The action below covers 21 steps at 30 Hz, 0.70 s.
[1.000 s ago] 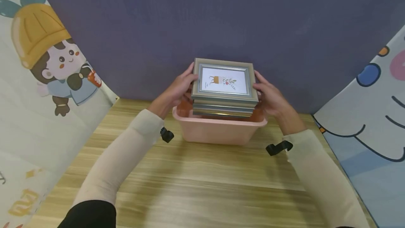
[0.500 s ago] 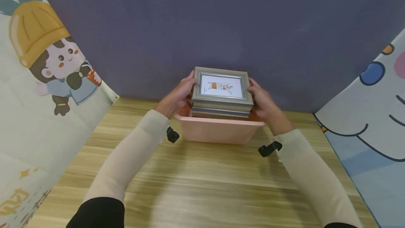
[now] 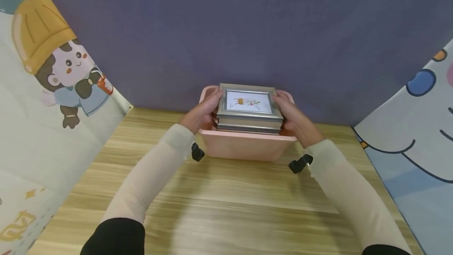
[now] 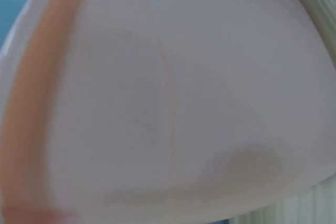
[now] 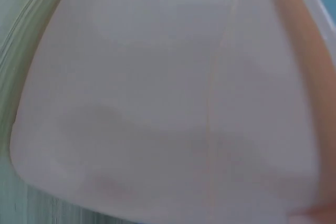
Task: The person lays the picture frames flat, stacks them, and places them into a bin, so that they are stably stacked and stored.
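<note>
A stack of picture frames [image 3: 249, 115] in grey and beige sits partly inside a pink plastic basin [image 3: 247, 147]. The top frame shows a small drawing of a plant in an orange pot-like shape. My left hand [image 3: 205, 109] grips the stack's left side, thumb on the top frame's edge. On the right side, my right hand [image 3: 291, 115] holds it the same way. The lower fingers of both hands are hidden within the basin. Both wrist views are filled by the basin's pale outer wall [image 4: 210, 87], close to the cameras.
The basin stands on a wood-grain table [image 3: 226, 200] against a dark blue-grey backdrop [image 3: 240, 26]. Cartoon-printed cloths hang on the left [image 3: 53, 148] and the right [image 3: 417, 137].
Both hands have lowered the frame stack into the basin. The basin's back rim now shows behind the stack, and the hands have come slightly closer together.
</note>
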{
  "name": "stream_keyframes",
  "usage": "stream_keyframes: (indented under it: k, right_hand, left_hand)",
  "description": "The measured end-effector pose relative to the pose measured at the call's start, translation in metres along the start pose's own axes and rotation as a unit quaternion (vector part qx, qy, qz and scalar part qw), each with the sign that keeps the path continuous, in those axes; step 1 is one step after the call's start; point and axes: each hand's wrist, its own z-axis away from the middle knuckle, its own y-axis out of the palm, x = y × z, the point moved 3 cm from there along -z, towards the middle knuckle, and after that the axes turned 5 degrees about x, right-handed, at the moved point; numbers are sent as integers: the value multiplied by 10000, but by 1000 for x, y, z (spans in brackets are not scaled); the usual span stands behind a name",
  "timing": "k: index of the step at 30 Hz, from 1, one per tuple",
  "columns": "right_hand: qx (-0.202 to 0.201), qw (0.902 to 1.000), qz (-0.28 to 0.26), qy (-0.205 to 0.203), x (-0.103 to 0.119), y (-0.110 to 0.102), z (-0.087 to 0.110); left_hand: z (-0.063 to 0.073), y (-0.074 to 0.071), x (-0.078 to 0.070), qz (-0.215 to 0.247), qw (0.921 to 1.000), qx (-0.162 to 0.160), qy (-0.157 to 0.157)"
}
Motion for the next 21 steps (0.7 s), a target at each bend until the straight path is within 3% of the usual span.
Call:
stream_keyframes:
  k: [5, 8, 15, 21]
  right_hand:
    - [-3, 9972, 733, 167, -21, 9, 14]
    - [-36, 9939, 1016, 436, -27, 14, 15]
    - [-18, 9931, 1005, 602, -31, 19, 12]
    - [140, 9933, 958, 626, -33, 20, 12]
  left_hand:
    - [7, 4, 17, -130, 9995, 240, -181]
    - [9, 2, 22, -221, 9992, 166, -282]
    - [9, 0, 23, -372, 9992, 57, -124]
    - [6, 1, 24, -296, 9992, 4, -266]
